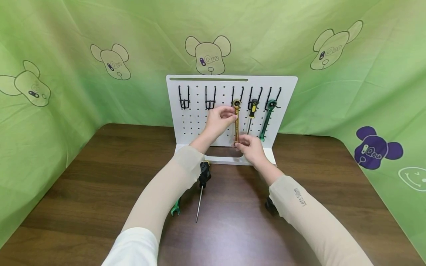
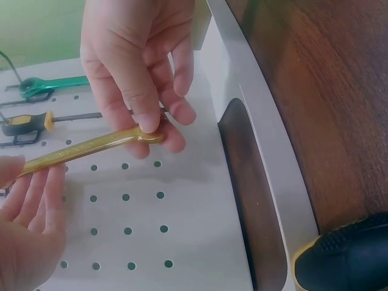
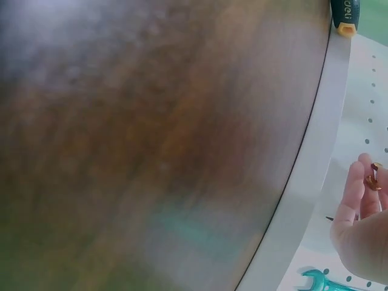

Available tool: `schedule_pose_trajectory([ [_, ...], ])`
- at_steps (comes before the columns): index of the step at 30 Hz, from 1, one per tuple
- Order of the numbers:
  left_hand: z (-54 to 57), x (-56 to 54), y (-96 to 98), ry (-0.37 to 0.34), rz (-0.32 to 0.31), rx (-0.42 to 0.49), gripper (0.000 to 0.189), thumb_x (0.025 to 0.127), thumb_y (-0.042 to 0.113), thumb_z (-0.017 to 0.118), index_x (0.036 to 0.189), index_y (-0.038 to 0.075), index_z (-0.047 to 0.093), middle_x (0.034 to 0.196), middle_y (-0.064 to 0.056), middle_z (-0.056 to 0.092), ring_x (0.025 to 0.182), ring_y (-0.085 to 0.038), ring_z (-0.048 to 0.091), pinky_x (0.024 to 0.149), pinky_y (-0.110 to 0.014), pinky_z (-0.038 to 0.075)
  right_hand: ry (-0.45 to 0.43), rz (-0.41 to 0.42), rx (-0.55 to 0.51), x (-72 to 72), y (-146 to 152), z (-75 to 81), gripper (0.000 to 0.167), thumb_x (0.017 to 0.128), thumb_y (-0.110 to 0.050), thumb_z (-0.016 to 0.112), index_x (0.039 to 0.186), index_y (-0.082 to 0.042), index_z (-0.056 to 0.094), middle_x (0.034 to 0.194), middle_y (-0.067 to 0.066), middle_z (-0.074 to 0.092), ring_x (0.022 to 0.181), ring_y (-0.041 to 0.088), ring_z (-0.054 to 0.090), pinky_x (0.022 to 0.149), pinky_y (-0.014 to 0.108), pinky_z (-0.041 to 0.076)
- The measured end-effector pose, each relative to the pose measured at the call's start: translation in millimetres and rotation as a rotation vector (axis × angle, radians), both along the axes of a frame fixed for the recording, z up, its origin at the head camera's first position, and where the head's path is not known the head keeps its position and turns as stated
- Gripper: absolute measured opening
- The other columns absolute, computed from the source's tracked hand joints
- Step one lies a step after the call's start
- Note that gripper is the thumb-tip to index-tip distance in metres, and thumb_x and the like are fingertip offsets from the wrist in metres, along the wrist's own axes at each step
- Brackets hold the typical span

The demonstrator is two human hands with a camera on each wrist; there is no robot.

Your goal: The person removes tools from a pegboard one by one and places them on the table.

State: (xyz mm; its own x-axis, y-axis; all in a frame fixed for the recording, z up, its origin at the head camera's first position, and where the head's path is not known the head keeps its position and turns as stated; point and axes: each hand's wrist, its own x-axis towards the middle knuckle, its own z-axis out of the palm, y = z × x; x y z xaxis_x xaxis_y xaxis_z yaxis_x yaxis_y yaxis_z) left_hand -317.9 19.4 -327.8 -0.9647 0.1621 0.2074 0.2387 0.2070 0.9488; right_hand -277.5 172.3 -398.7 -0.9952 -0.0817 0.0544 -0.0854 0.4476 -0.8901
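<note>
A gold wrench (image 1: 237, 127) stands upright against the white pegboard, its ring end at the third hook from the left. My left hand (image 1: 217, 120) pinches its shaft below the ring. At the bottom, my right hand (image 1: 250, 147) holds the open end between thumb and fingers. The left wrist view shows both hands on the wrench (image 2: 85, 147), the left thumb and fingers on either side of it. Right of it hang a yellow-and-black screwdriver (image 1: 253, 109) and a green wrench (image 1: 266, 122).
The pegboard (image 1: 286, 92) stands at the back of the brown table (image 1: 100, 177). Its two left hooks (image 1: 184, 101) hold no tool. A black-handled screwdriver (image 1: 204, 173) and another green wrench (image 1: 175, 209) lie near my left forearm. A dark object (image 1: 270, 205) is partly hidden by my right sleeve.
</note>
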Motion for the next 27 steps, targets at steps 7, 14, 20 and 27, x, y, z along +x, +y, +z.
schedule_pose_trajectory([
  [7, 2.2, 0.8, 3.8, 0.007, 0.021, 0.021, 0.024, 0.090, 0.006, 0.071, 0.113, -0.001, 0.068, 0.107, -0.018, 0.074, 0.101, -0.027, 0.070, 0.086, -0.020, 0.056, 0.044, 0.004, -0.003, 4.5, 1, 2.3, 0.025, 0.097, -0.001, 0.059, 0.120, 0.008, 0.065, 0.107, 0.028, 0.072, 0.085, 0.026, 0.071, 0.077, 0.031, 0.057],
  [14, 4.0, 1.4, 6.1, 0.027, 0.046, 0.025, 0.021, 0.090, 0.006, 0.071, 0.110, 0.000, 0.069, 0.103, -0.017, 0.074, 0.096, -0.025, 0.070, 0.083, -0.020, 0.056, 0.069, 0.011, -0.016, 6.3, 1, 4.1, 0.026, 0.096, 0.000, 0.060, 0.120, 0.009, 0.065, 0.106, 0.029, 0.071, 0.087, 0.031, 0.071, 0.073, 0.024, 0.057],
  [20, 4.7, 1.3, 6.4, 0.041, 0.055, 0.030, 0.019, 0.089, 0.006, 0.072, 0.107, 0.000, 0.069, 0.100, -0.016, 0.074, 0.092, -0.022, 0.069, 0.082, -0.019, 0.055, 0.081, 0.018, -0.025, 8.1, 0, 5.5, 0.025, 0.096, 0.000, 0.061, 0.119, 0.010, 0.066, 0.106, 0.029, 0.071, 0.087, 0.032, 0.072, 0.073, 0.024, 0.057],
  [27, 4.9, 4.4, 6.0, 0.061, 0.036, 0.030, 0.018, 0.089, 0.006, 0.072, 0.106, -0.001, 0.069, 0.099, -0.017, 0.073, 0.087, -0.021, 0.069, 0.078, -0.019, 0.055, 0.067, 0.015, -0.027, 13.9, 0, 7.3, 0.026, 0.096, -0.001, 0.061, 0.120, 0.008, 0.066, 0.107, 0.027, 0.071, 0.092, 0.038, 0.072, 0.076, 0.031, 0.059],
])
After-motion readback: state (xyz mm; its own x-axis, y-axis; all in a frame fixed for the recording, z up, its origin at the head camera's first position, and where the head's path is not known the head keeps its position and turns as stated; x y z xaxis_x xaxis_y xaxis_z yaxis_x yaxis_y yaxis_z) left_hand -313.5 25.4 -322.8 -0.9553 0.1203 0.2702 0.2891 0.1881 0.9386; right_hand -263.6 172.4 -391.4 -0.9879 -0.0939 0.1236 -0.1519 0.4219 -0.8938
